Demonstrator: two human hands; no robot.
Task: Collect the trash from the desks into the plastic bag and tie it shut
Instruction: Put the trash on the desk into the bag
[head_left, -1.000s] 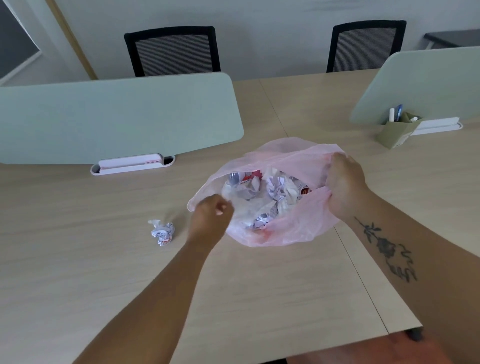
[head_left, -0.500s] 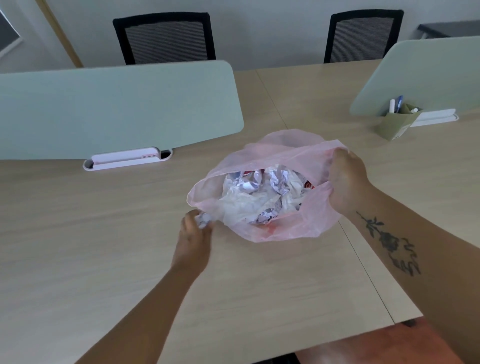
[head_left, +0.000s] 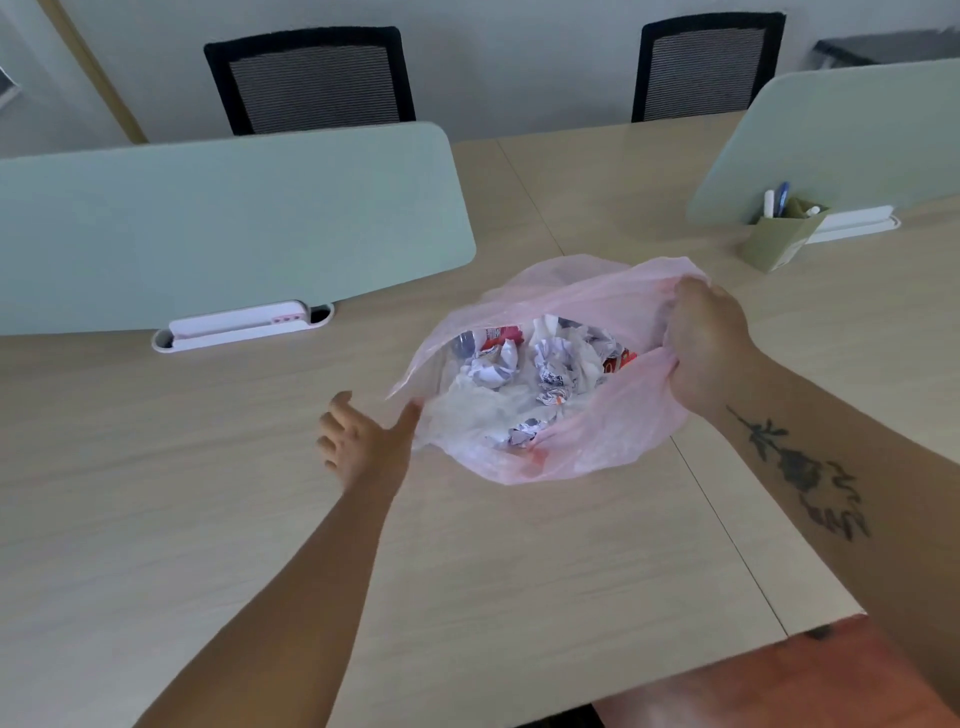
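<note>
A thin pink plastic bag (head_left: 618, 431) lies open on the wooden desk (head_left: 208, 493), its mouth facing me. Inside it are several crumpled paper balls (head_left: 553, 358) and a red-printed wrapper (head_left: 615, 361). My right hand (head_left: 704, 345) grips the bag's right rim, bunching the plastic. My left hand (head_left: 363, 441) is open with fingers spread, just left of the bag's mouth, its thumb touching the rim. It holds nothing.
A pale green divider (head_left: 223, 223) with a white holder (head_left: 244, 327) stands at the left. A second divider (head_left: 841, 140) and a pen cup (head_left: 782, 234) sit at the right. Two black chairs (head_left: 311, 78) stand behind the desks. The desk's near edge is close to me.
My left hand picked up the crumpled paper ball from the desk left of the bag, carried it to the bag's mouth and let it go. The hand is now open and empty.
</note>
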